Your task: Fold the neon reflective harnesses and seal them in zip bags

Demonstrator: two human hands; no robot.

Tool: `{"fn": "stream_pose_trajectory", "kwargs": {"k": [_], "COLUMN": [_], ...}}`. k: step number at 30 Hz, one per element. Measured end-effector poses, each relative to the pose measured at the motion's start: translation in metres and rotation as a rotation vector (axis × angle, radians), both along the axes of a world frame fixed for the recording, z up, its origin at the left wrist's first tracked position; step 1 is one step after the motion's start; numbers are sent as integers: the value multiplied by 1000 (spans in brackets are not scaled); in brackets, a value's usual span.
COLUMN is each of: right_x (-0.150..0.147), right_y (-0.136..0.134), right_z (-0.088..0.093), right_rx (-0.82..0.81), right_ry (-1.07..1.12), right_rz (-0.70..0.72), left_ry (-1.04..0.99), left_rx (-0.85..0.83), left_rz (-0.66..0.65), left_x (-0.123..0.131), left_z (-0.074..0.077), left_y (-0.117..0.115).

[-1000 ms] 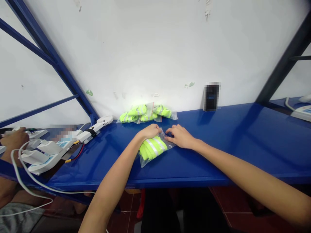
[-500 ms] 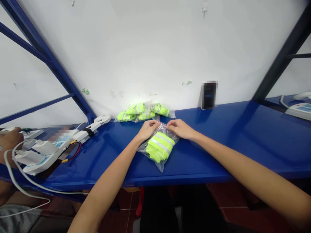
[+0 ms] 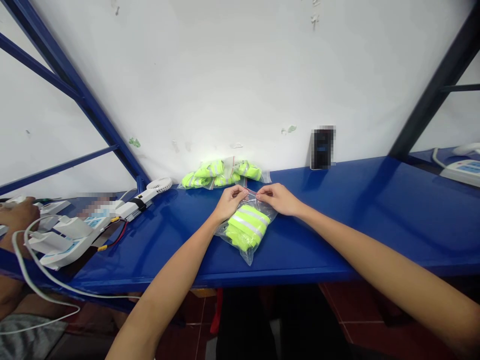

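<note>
A clear plastic zip bag (image 3: pixel 249 226) with a folded fluorescent yellow-green item with silvery stripes inside lies on the blue table (image 3: pixel 300 255) near its front edge. My left hand (image 3: pixel 229 201) pinches the bag's top edge on the left. On the right, my right hand (image 3: pixel 276 198) pinches the same edge, a small gap away. Against the wall behind the hands, several similar bagged yellow-green items (image 3: pixel 221 173) rest in a pile.
White power strips (image 3: pixel 73 240) with plugs and cables sit at the left, by a white handheld fan (image 3: pixel 159 185). Another person's hand (image 3: pixel 22 220) is at the far left. A phone-like dark object (image 3: pixel 321 148) leans on the wall. Blue frame posts stand both sides.
Both hands keep their pinch on the bag's top edge, with slight finger shifts. The left-side view has moved a little to the right.
</note>
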State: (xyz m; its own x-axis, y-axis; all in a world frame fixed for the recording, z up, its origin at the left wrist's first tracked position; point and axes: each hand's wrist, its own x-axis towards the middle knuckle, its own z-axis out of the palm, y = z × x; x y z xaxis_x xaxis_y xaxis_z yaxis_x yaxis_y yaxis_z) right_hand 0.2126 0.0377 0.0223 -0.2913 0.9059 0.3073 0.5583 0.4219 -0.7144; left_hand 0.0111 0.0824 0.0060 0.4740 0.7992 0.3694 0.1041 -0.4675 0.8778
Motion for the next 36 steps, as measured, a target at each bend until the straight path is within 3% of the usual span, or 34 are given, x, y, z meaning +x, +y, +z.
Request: {"fn": "stream_pose_trajectory", "kwargs": {"k": [17, 25, 36], "right_x": [1, 1, -2], "right_y": [2, 3, 3], "right_z": [-4, -5, -5], "right_rx": [-12, -28, -92], "right_ry": [62, 70, 89], "right_rz": [-20, -31, -53], "left_ry": [0, 20, 32], "left_rx": [17, -79, -37], "left_rz": [17, -6, -11], "left_x": [1, 1, 3], "left_z": [-1, -2, -2], "left_y": [-2, 1, 0]}}
